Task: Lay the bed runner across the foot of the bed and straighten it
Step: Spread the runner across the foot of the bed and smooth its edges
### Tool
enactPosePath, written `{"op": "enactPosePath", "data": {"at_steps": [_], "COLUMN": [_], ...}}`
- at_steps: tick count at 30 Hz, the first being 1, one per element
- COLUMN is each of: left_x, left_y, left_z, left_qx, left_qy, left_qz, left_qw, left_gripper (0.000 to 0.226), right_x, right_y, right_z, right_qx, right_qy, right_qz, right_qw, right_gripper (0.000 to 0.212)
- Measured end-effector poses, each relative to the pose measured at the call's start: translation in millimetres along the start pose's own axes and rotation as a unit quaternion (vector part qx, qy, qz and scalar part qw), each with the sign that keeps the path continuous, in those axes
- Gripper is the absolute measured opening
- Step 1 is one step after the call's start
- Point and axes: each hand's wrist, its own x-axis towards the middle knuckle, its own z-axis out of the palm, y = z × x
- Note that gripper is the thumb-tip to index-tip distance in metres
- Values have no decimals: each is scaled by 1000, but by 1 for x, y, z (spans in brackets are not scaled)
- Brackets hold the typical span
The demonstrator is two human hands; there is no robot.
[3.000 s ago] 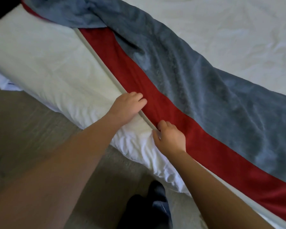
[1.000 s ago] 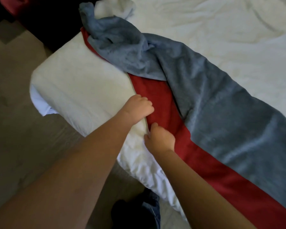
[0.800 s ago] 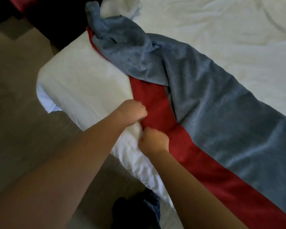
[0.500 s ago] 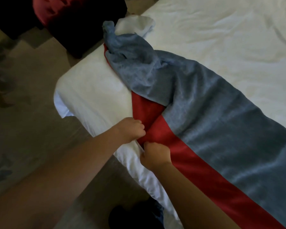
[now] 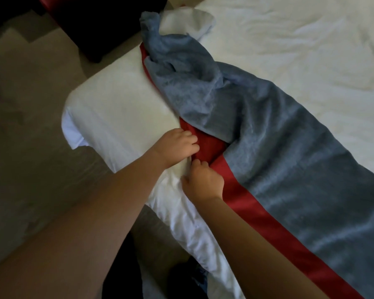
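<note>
We see the bed runner (image 5: 289,160), grey with a red border, lying slantwise across the foot of the white bed (image 5: 121,108), flat on the right and bunched into a twisted heap towards the far left corner. Our left hand (image 5: 177,147) and right hand (image 5: 203,182) sit close together at its near red edge, fingers curled, each pinching the cloth

No legible text, label, brand, number or sign anywhere on bed runner (image 5: 289,169), bedding (image 5: 121,108) or floor (image 5: 30,104).
</note>
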Motion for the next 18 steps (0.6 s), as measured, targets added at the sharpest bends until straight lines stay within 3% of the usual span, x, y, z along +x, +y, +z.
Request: {"op": "enactPosePath", "data": {"at_steps": [5, 7, 12, 14, 18], "left_x": [-7, -22, -68, -81, -91], "left_y": [-23, -37, -57, -56, -52], "left_z": [14, 14, 15, 18, 19], "left_qx": [-36, -34, 27, 30, -82], "left_qy": [-44, -26, -69, -68, -121], "left_qz": [15, 49, 144, 142, 72], "left_qw": [998, 998, 987, 987, 987], "left_gripper": [12, 9, 10, 9, 21], "right_x": [12, 14, 14, 12, 10], "right_y": [-30, -43, -76, -85, -93], "right_z": [9, 10, 11, 12, 4], "right_qx": [26, 36, 16, -8, -66], "right_qy": [-20, -18, -58, -86, -127], "right_qz": [63, 71, 85, 76, 43], "right_qw": [997, 997, 994, 993, 989], "right_gripper": [21, 19, 23, 21, 25]}}
